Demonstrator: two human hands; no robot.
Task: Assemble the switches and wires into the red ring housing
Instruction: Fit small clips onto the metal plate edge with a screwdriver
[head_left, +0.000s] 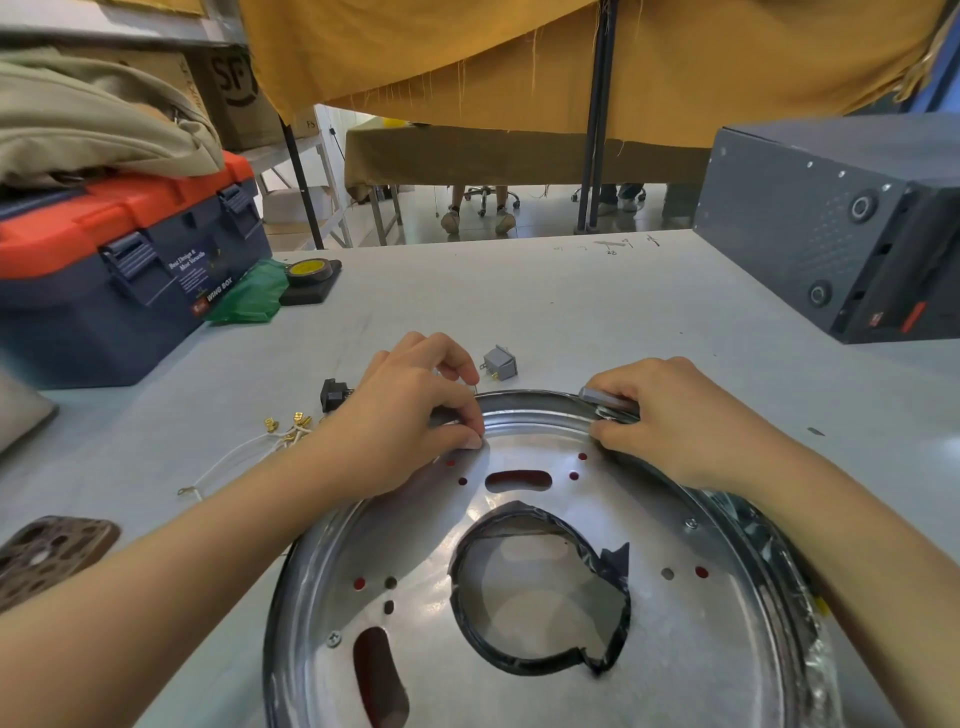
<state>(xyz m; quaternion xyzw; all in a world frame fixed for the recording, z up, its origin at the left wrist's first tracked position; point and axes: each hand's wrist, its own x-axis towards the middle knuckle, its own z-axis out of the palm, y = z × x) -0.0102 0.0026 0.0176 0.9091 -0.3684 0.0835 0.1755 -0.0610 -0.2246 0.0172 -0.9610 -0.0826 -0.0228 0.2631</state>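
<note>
Ring housing (519, 597) lying at near edge of bench (519, 291), shiny metal inner side up, red showing only through its holes and slots; torn dark film around the central cutout. Left hand (410, 415) at far-left rim, fingers (470, 441) pinched narrow against the rim lip; whether anything is held between them cannot be told. Right hand (670, 415) at far-right rim, fingers closed on a grey switch (605, 397) sitting at the rim, apparently pressing it into its opening. Judged progress: early. One switch going in, none clearly seated. Left to fit: second grey switch (500, 362) loose on bench just beyond the far rim, black switch (332, 395) just left of the left hand, white wires with brass spade terminals (288, 423) lying unconnected left of the housing. No wire seen attached to any terminal. Surroundings: blue and orange toolbox (119, 275) at far-left of bench with green bag (249, 296) and yellow tape roll (306, 270) beside it; dark grey equipment case (831, 223) at far-right; brown perforated object (47, 556) at near-left edge. Nothing lies between hands and loose parts; own forearms cover side portions of the rim, and torn film may snag wires.
</note>
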